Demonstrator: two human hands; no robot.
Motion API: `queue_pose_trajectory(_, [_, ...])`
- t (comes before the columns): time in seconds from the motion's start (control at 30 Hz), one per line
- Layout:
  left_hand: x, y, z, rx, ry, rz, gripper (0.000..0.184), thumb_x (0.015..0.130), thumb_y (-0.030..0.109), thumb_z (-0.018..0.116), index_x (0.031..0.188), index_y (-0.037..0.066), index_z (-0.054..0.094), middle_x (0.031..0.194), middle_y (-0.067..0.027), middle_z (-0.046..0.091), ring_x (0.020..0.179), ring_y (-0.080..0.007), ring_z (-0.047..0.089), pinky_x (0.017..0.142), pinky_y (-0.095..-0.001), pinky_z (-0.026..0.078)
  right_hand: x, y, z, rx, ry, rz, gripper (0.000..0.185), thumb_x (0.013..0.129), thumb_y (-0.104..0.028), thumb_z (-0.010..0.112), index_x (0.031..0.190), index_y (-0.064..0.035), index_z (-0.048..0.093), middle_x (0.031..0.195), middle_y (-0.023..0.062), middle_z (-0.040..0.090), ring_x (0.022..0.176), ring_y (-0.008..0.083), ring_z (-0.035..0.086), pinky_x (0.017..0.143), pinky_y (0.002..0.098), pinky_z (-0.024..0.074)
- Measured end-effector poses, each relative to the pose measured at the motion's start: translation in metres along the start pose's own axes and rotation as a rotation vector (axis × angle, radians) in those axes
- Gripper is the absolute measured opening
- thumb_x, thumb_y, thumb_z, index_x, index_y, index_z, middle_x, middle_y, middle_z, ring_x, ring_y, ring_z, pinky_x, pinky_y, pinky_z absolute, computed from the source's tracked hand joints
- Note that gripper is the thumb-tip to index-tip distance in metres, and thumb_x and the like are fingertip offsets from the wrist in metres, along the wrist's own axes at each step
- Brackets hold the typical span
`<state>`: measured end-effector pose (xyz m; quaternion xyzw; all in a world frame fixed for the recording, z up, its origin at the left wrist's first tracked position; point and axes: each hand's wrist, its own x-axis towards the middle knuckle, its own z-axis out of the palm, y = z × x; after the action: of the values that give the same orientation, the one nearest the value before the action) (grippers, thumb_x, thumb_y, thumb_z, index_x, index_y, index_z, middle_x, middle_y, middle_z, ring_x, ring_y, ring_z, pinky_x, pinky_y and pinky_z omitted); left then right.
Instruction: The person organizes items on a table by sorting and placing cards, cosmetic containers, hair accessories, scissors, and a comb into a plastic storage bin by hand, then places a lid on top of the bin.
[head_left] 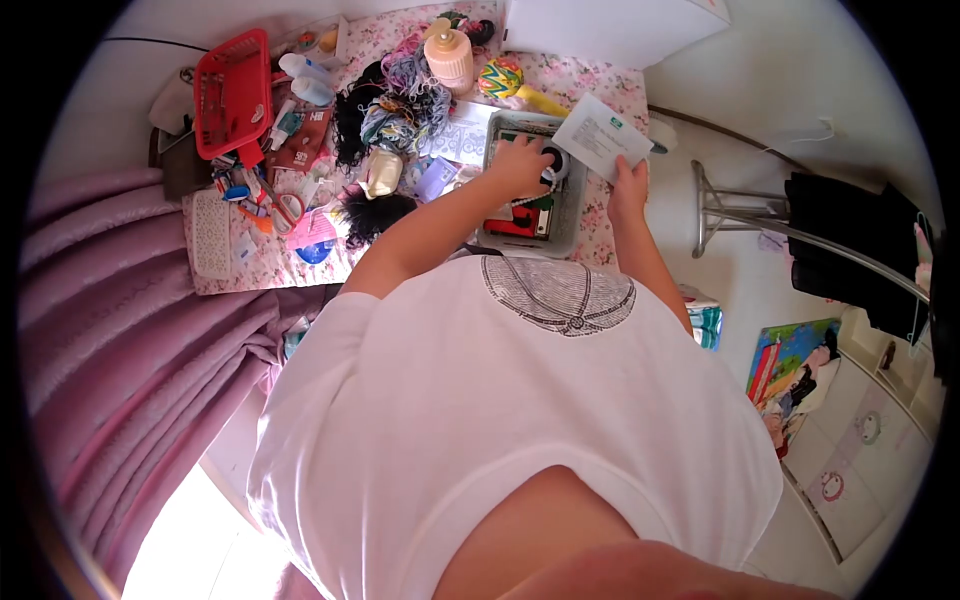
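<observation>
Evidently, the right hand point(628, 188) had the white printed sheet point(597, 138) pinched by its lower-right corner, at the upper right of the frame, perhaps so that its print stayed uncovered and most of the gray bin point(577, 215) stayed open. The sheet's long axis slanted from upper left to lower right, printed face up, its green mark near the upper-right edge. The left hand point(522, 168) reached into the bin at upper centre, fingers bent down beside a round roll point(556, 163); I couldn't tell whether they gripped anything. Below it lay a red item point(512, 222), probably boxed in there to keep small things together.
</observation>
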<state>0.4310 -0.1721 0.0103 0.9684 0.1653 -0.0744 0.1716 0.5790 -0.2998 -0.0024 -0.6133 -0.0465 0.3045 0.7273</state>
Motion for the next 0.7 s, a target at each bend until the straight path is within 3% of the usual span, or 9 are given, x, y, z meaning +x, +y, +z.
queue_pose_trajectory(0.23, [-0.010, 0.006, -0.007, -0.113, -0.174, 0.010, 0.038, 0.067, 0.043, 0.056, 0.091, 0.013, 0.057, 0.095, -0.0104, 0.053, 0.094, -0.0249, 0.048, 0.075, -0.0411, 0.037, 0.011, 0.007, -0.001, -0.022, 0.026, -0.006, 0.032, 0.081, -0.005, 0.045, 0.113, -0.0051, 0.038, 0.109, 0.0076, 0.048, 0.096, 0.0184, 0.049, 0.079, 0.0302, 0.0425])
queue_pose_trajectory(0.33, [0.000, -0.001, 0.017, -0.110, 0.230, -0.002, 0.040, 0.072, 0.045, 0.051, 0.092, 0.011, 0.057, 0.094, -0.0115, 0.053, 0.094, -0.0265, 0.048, 0.077, -0.0418, 0.037, 0.011, 0.006, 0.000, -0.008, 0.011, -0.007, 0.032, 0.081, -0.005, 0.045, 0.112, -0.0036, 0.039, 0.109, 0.0088, 0.048, 0.097, 0.0186, 0.048, 0.081, 0.0301, 0.0413])
queue_pose_trajectory(0.43, [0.006, -0.011, 0.023, -0.046, 0.038, -0.155, 0.048, 0.073, 0.050, 0.047, 0.098, 0.010, 0.056, 0.099, -0.0131, 0.052, 0.095, -0.0283, 0.048, 0.080, -0.0446, 0.037, 0.007, 0.003, 0.005, 0.006, -0.025, -0.037, 0.031, 0.082, -0.005, 0.046, 0.112, -0.0025, 0.039, 0.109, 0.0096, 0.048, 0.098, 0.0185, 0.048, 0.083, 0.0300, 0.0397])
queue_pose_trajectory(0.53, [0.005, -0.009, 0.013, -0.094, -0.054, -0.148, 0.061, 0.072, 0.057, 0.043, 0.103, 0.006, 0.054, 0.105, -0.0168, 0.049, 0.101, -0.0307, 0.044, 0.088, -0.0488, 0.030, 0.012, 0.011, 0.004, -0.016, -0.045, -0.077, 0.031, 0.082, -0.006, 0.046, 0.112, -0.0023, 0.039, 0.109, 0.0094, 0.048, 0.098, 0.0181, 0.047, 0.084, 0.0298, 0.0384])
queue_pose_trajectory(0.63, [0.013, -0.011, 0.014, -0.160, -0.087, -0.181, 0.067, 0.070, 0.060, 0.042, 0.105, 0.004, 0.053, 0.108, -0.0168, 0.048, 0.103, -0.0322, 0.043, 0.088, -0.0504, 0.030, 0.013, 0.012, 0.005, -0.033, -0.048, -0.051, 0.034, 0.082, -0.005, 0.046, 0.114, -0.0012, 0.037, 0.110, 0.0099, 0.047, 0.099, 0.0175, 0.046, 0.085, 0.0284, 0.0368])
queue_pose_trajectory(0.7, [0.016, -0.011, 0.014, -0.095, -0.138, -0.191, 0.065, 0.070, 0.059, 0.043, 0.106, 0.006, 0.053, 0.107, -0.0149, 0.049, 0.101, -0.0317, 0.045, 0.084, -0.0488, 0.034, 0.011, 0.009, 0.009, -0.037, -0.046, -0.029, 0.033, 0.082, -0.005, 0.046, 0.114, -0.0013, 0.037, 0.110, 0.0098, 0.048, 0.099, 0.0174, 0.047, 0.084, 0.0283, 0.0370])
